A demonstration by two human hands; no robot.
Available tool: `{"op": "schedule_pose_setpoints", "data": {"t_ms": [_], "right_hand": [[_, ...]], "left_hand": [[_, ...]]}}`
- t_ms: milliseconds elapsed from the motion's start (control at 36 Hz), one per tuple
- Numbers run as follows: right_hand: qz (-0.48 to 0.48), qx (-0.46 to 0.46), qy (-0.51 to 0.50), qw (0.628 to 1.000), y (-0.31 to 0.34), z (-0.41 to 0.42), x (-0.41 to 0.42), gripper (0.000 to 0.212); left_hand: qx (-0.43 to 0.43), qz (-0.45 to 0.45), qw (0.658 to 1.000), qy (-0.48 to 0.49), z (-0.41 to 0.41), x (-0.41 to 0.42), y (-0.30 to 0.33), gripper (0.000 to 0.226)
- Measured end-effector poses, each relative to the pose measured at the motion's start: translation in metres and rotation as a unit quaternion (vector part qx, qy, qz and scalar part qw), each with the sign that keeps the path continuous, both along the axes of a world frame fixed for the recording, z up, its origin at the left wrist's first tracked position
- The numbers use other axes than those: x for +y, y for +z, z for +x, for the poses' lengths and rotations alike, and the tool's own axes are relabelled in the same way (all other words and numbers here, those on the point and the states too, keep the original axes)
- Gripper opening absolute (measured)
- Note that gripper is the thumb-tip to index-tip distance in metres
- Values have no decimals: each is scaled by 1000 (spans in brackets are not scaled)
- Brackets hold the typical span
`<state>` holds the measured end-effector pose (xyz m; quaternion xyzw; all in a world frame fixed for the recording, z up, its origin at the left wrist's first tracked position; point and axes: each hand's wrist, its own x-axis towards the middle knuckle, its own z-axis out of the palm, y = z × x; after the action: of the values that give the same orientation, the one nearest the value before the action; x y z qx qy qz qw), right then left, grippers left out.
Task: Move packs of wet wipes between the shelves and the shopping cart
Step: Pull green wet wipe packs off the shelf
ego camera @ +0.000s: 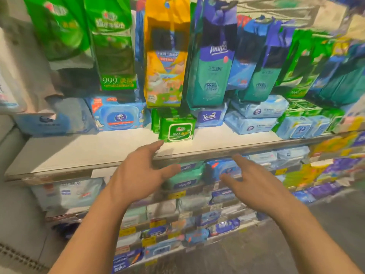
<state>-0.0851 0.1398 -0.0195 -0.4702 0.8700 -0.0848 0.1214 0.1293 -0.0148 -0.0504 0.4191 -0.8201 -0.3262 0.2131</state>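
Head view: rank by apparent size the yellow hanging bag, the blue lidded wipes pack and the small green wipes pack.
1. yellow hanging bag
2. blue lidded wipes pack
3. small green wipes pack, though it sits nearest the shelf's front edge, which flatters it.

Bare left forearm (94, 220), bare right forearm (308, 230), seemingly no rings or watch

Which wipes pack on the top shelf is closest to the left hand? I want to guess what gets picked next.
The small green pack at the shelf's front, just past the left hand's fingertips. The blue packs lie farther back.
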Motion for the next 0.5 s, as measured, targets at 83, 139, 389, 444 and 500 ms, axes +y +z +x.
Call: {"op": "schedule_pose_setpoints", "data": {"t_ms": [83, 139, 389, 444, 500], "right_hand": [[-14, -3, -7, 1000, 1, -8, -15, 59], [-18, -5, -11, 1000, -1, -14, -23, 58], [-54, -59, 14, 997, -11, -51, -67, 75], [-86, -77, 28, 993, -16, -61, -81, 72], [-117, -108, 32, 987, -24, -69, -97, 69]], "left_hand": [[12, -1, 1000, 0, -12, -21, 1, 87], [14, 1, 1000, 4, -19, -32, 0, 80], [51, 16, 998, 38, -44, -64, -3, 89], [83, 3, 995, 55, -50, -68, -5, 76], [104, 1, 992, 71, -55, -74, -8, 86]]}}
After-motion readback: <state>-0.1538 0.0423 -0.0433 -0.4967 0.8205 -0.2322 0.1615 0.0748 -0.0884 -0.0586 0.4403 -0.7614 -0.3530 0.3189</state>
